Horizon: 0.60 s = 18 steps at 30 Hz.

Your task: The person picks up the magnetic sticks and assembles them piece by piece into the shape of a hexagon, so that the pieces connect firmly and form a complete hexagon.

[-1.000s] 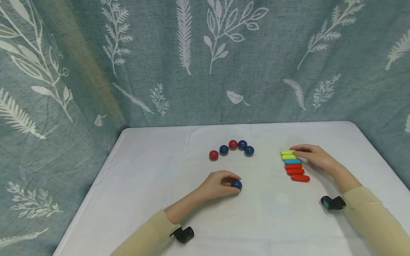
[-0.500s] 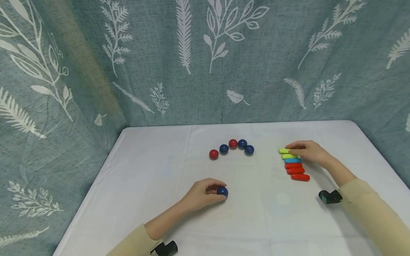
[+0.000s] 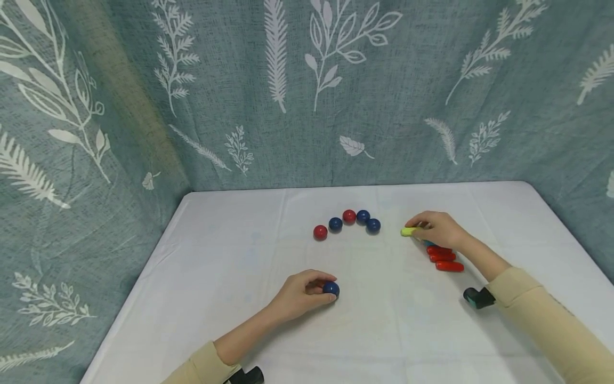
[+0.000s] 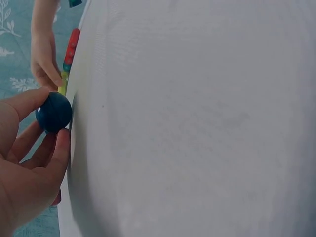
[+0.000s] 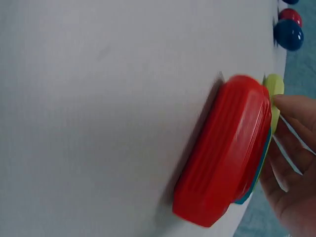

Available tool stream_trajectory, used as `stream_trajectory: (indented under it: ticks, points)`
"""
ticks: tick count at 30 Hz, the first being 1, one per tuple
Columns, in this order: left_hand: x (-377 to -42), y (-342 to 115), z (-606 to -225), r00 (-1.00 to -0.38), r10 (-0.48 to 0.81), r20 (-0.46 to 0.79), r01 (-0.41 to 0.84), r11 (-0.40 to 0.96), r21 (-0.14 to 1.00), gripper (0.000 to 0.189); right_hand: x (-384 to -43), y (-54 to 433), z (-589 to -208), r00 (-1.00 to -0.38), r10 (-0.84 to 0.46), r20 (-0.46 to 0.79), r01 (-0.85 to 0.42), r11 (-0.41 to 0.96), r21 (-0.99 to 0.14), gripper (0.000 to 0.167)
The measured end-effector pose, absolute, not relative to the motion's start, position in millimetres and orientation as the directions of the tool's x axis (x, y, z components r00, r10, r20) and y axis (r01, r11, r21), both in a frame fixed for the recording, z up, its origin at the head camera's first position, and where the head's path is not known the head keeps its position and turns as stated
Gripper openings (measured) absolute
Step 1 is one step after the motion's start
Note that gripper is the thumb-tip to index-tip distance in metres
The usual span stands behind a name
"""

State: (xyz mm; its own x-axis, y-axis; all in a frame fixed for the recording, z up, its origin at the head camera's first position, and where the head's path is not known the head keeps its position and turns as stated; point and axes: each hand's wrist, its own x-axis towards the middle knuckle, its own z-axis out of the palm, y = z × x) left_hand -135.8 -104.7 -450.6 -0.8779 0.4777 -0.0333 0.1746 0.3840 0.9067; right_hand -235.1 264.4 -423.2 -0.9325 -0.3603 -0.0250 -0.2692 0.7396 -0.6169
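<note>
A white table spans the lower frame. The left hand, lower centre, and right hand, right of centre, pinch narrowly. Three red sticks lie just below the right hand. The left holds a blue ball; the right, a yellow-green stick. Positioning these seems the step in hand, calling next for steady fingers.

Leafy curtain backs draped counter

Grey-green fabric hangs beyond the counter's far edge and along its left and right sides, printed with pale fern fronds, sprigs and, low near the middle, a small leaf. A brownish band slants down the curtain at left. White cloth, faintly creased, covers the counter, its far right corner rounded.
</note>
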Motion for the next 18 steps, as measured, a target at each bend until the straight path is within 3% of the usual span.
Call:
stream_trajectory:
  ticks: [18]
  points:
    - [-136.5, -103.8, -449.0, -0.890, 0.456, -0.014, 0.165, 0.351, 0.922, 0.034, -216.1, 228.7, -432.4, -0.859, -0.509, 0.050, -0.413, 0.632, -0.655, 0.025]
